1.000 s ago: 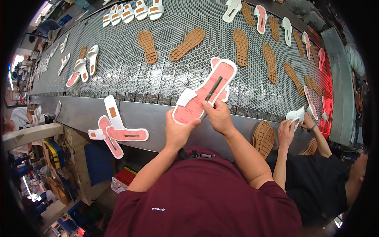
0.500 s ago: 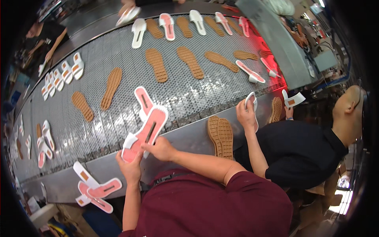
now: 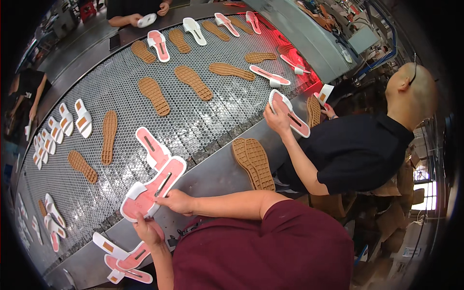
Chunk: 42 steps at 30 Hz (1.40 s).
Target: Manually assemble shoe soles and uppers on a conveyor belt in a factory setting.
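Above the metal edge I hold a slide sandal upper [image 3: 169,175], its pink underside facing up with a dark slot along the middle and a white strap near its lower end. My left hand [image 3: 149,231] grips that lower end, thumb on the pink face. At its right side, my right hand [image 3: 178,201] pinches the rim. Just beyond it, a second pink and white upper [image 3: 153,149] lies on the mesh conveyor [image 3: 130,181], partly covered by the held one. Nearest my left hand, several crossed uppers [image 3: 110,245] rest on the edge.
Brown soles [image 3: 154,95] and white sandals [image 3: 83,118] are spread over the conveyor. A pair of brown soles [image 3: 253,163] lies on the metal edge. On my right, a co-worker in black [image 3: 348,150] holds a pink upper [image 3: 293,116]. Red light glows by the machine housing [image 3: 295,41].
The view has shifted, so the conveyor's things appear elsewhere. My hands stay on the upper, now tilted further to the right. The co-worker's upper has turned its pink side into view.
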{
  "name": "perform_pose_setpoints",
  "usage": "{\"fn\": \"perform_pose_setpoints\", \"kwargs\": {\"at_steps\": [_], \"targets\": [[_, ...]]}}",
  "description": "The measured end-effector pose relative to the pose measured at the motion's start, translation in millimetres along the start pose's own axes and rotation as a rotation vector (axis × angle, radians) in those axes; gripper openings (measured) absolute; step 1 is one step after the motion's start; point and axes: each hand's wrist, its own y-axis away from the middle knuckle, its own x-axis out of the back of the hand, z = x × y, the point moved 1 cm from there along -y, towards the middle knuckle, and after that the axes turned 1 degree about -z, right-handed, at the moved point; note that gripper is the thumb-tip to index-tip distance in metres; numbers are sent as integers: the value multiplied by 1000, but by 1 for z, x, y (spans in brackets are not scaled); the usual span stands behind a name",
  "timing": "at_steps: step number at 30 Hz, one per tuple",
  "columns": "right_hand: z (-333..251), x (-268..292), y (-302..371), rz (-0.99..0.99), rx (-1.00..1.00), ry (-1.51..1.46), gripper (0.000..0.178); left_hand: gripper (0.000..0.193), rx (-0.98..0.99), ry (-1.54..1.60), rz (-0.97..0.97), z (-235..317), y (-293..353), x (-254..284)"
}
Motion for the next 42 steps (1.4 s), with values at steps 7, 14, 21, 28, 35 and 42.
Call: {"fn": "perform_pose_setpoints", "kwargs": {"at_steps": [7,14,21,28,35,42], "targets": [[9,24,-21,-325,63,445,61,24,-72,31,290,55,-46,58],[-69,-43,-148,38,502,1288,67,26,-5,-238,238,105,-39,116],[-86,-191,-294,-163,482,1792,79,25,211,-245,164,44,-24,108],[-69,-208,-361,-156,246,1986,84,24,349,-170,169,29,-35,108],[-106,-127,-276,-324,89,1264,65,23,328,-181,142,9,-50,89],[-111,46,-83,-368,2,375,53,27,339,-288,36,-29,-60,49]]}}
